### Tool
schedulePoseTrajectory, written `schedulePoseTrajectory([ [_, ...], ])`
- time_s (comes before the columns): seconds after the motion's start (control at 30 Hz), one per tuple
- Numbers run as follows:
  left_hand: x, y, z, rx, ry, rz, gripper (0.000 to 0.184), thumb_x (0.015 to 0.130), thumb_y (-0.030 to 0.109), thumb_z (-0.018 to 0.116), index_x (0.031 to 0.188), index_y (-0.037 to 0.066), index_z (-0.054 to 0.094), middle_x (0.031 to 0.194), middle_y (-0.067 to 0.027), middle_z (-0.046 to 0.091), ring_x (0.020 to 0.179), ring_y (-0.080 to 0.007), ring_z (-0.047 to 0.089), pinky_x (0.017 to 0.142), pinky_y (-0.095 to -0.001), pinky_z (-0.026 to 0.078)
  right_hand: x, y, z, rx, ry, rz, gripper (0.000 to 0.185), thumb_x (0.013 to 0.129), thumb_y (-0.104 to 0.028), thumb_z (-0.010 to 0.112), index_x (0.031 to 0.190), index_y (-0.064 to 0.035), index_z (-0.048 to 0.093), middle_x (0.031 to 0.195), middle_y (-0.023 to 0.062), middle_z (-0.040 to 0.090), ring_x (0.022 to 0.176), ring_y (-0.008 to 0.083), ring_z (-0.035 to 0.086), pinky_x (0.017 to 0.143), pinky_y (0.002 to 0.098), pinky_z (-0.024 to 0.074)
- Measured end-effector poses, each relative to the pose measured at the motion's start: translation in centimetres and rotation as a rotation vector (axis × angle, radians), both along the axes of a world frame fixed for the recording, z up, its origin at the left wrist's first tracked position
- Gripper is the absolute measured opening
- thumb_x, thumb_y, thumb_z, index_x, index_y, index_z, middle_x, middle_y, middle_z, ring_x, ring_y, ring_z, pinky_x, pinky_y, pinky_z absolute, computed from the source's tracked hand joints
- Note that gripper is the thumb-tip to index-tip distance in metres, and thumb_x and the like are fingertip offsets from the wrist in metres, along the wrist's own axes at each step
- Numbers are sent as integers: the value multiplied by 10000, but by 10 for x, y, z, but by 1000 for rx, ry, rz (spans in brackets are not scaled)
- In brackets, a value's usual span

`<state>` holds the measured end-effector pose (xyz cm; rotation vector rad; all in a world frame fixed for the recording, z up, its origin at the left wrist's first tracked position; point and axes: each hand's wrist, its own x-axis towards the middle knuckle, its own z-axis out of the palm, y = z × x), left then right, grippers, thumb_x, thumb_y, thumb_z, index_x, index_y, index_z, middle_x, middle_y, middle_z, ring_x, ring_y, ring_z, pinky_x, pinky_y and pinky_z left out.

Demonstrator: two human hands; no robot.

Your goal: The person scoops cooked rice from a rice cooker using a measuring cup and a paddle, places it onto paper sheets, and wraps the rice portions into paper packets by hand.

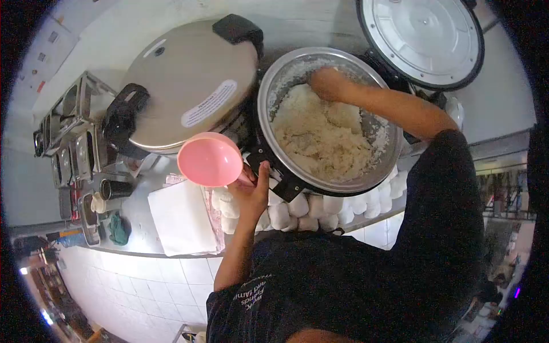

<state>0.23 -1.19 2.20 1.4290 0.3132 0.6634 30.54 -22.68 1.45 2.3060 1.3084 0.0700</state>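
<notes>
My left hand [251, 191] is closed around the handle of a pink plastic scoop [210, 160], beside the front left edge of an open rice cooker [274, 154]. The scoop's bowl faces up and looks empty. Cooked white rice [320, 134] fills much of the cooker, with loose grains along its metal wall. My right hand [331, 84] reaches inside, at the far part of the rice. It looks closed and fist-like, but its fingertips and anything in them are hidden. The cooker's round lid [423, 40] stands raised behind, to the right.
A second large cooker with a closed steel lid [191, 86] stands at left. White rounded wrapped bundles [306, 214] line the counter's front. A stack of white paper sheets [183, 217] lies left of them. Metal trays [83, 103], a dark cup [114, 188] and a green cloth [118, 228] are farther left.
</notes>
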Motion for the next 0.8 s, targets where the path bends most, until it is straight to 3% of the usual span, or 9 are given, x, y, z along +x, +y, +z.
schedulePoseTrajectory([
  [0.1,-2,2,4,85,-23,-13,271,798,65,765,887,38,511,702,31,400,612,-60,352,530,-215,267,-10,24,29,-109,224,-180,311,842,-274,555,771,-12,706,803,201,685,791,362,682,701,487,542],
  [0.2,5,3,3,64,-65,-3,259,797,63,763,862,32,514,688,30,399,599,-67,347,524,-221,262,-15,26,48,-113,218,-25,451,893,-376,507,709,-13,701,753,181,683,733,370,673,672,487,540],
  [0.33,0,4,5,85,1,17,258,791,83,774,816,28,523,667,25,408,581,-83,353,512,-240,270,-24,41,51,-229,242,-4,484,915,-406,476,750,-15,710,770,182,683,748,384,665,703,495,540],
  [0.5,-4,7,-16,43,62,-105,596,806,52,763,1263,-2,384,1066,-42,453,907,-93,445,750,-202,411,-43,42,45,-329,339,-103,433,868,-405,520,821,-21,713,834,194,690,795,382,673,723,490,544],
  [0.6,-4,10,-14,140,54,-85,509,806,39,760,1199,-5,440,983,-37,469,869,-92,456,737,-198,412,-74,31,60,-447,409,17,429,833,-419,549,808,-24,716,816,198,688,790,389,670,703,505,539],
  [0.73,-3,10,-15,79,19,-107,440,805,28,757,1142,-3,476,901,-36,481,837,-96,468,737,-200,417,-116,5,71,-288,411,-34,408,798,-405,571,757,-26,716,753,196,675,761,390,666,682,493,536],
  [0.8,-2,8,-13,26,6,-121,469,803,34,762,1161,-3,462,948,-46,483,866,-100,471,738,-202,417,-134,-2,73,-256,415,-43,382,789,-378,570,716,-30,711,694,178,662,720,380,662,654,471,533],
])
